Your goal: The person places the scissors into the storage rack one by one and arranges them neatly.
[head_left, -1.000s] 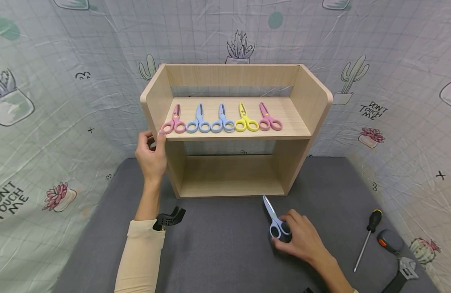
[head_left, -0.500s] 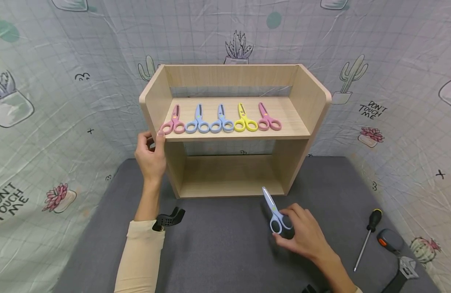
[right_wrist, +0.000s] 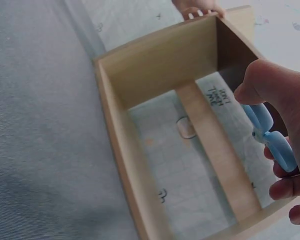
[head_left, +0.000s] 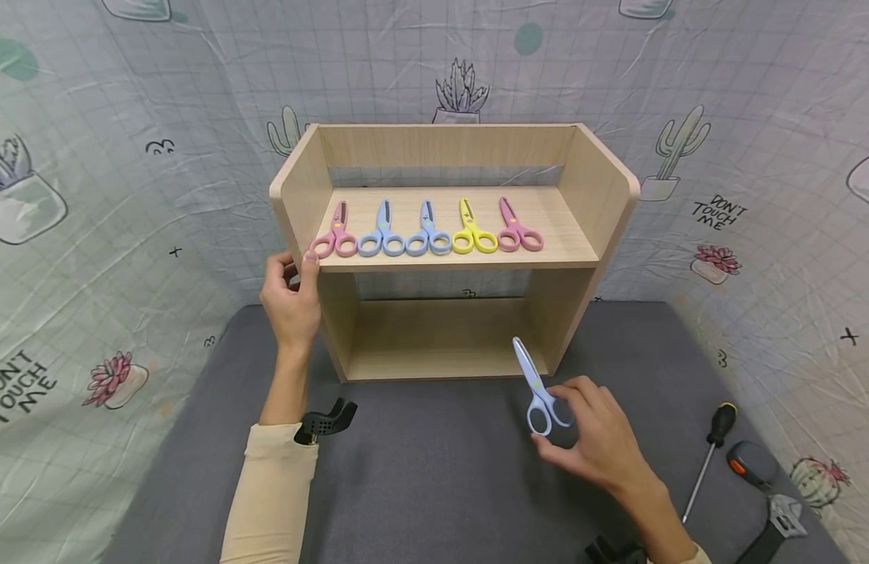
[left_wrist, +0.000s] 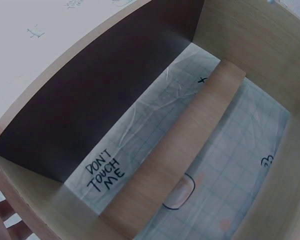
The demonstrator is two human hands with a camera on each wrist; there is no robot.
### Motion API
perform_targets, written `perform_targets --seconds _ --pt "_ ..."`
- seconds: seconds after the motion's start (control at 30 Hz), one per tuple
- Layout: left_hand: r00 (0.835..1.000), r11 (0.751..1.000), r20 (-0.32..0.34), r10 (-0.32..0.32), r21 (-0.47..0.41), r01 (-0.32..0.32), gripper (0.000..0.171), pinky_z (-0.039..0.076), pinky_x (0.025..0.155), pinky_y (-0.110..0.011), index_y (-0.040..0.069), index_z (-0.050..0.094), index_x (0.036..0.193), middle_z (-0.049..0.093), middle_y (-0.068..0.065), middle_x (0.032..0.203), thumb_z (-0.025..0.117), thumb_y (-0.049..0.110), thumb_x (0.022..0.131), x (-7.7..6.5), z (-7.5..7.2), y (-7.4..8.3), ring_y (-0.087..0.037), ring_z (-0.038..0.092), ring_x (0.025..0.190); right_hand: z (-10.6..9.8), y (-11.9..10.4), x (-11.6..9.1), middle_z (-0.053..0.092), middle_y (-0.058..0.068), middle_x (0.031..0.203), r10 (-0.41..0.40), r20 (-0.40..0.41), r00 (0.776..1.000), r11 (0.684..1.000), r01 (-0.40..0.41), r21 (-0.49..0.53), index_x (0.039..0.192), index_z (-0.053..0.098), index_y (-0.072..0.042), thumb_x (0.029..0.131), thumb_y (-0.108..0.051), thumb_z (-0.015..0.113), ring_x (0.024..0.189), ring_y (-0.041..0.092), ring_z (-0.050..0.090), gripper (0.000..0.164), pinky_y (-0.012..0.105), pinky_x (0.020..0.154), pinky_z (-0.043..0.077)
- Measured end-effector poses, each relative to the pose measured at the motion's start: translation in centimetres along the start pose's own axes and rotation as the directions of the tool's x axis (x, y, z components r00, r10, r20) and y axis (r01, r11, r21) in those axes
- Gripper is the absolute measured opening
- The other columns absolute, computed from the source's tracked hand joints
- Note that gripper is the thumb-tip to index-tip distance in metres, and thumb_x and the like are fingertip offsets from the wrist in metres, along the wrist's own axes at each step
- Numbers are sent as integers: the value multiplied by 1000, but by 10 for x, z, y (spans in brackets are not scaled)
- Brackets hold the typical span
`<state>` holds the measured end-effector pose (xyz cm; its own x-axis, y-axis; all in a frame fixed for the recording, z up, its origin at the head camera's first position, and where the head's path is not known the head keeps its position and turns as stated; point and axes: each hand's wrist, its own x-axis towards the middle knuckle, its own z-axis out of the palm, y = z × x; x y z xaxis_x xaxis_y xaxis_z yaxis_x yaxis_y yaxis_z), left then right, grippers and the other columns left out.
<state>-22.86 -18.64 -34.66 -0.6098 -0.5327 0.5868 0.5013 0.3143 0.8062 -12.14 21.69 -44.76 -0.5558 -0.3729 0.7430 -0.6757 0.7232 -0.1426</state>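
A light blue pair of scissors point(head_left: 540, 401) is in my right hand point(head_left: 606, 439), raised off the table in front of the wooden shelf point(head_left: 448, 265). Its blades point up and toward the shelf, and thumb and fingers pinch the handle loops point(right_wrist: 281, 151). My left hand point(head_left: 293, 301) grips the shelf's left side panel, thumb on the front edge at the upper board. On that board lie a pink pair point(head_left: 338, 233), two light blue pairs point(head_left: 383, 233) point(head_left: 428, 233), a yellow pair point(head_left: 472, 230) and another pink pair point(head_left: 518, 229) of scissors in a row, blades toward the back.
On the grey table point(head_left: 434, 478), to the right, lie a screwdriver point(head_left: 716, 431), a black tape measure point(head_left: 751, 462) and an adjustable wrench point(head_left: 785, 517). The shelf's lower compartment point(head_left: 444, 333) is open at the front. A printed cloth point(head_left: 194, 196) hangs behind and at the sides.
My right hand has lifted the light blue scissors off the table, and they have moved up and toward the shelf. The left hand and the row of scissors have stayed put.
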Motion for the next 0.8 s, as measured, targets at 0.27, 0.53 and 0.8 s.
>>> perform_targets --seconds 0.27,0.53,0.8 --pt "1000 1000 5 4 9 -4 34 48 68 -16 -6 62 108 60 10 91 65 25 94 2 -1 -7 -2 62 80 -14 0 14 59 7 95 -19 -30 999 999 18 -34 102 68 0 84 -63 55 77 20 49 67 33 70 38" --pt "1000 1000 9 19 -8 -19 39 50 69 -17 -5 62 106 63 6 93 67 31 92 3 -2 -10 -5 64 82 -27 1 34 60 11 93 -50 -105 993 997 45 -57 101 69 1 83 -65 55 76 24 52 70 37 67 39" --pt "1000 1000 1 10 5 -10 34 49 69 -15 -4 62 107 62 6 93 66 27 93 4 -1 -11 -3 63 81 -37 7 54 59 16 92 -60 -145 988 996 50 -68 101 68 5 84 -63 57 76 27 51 72 36 67 35"
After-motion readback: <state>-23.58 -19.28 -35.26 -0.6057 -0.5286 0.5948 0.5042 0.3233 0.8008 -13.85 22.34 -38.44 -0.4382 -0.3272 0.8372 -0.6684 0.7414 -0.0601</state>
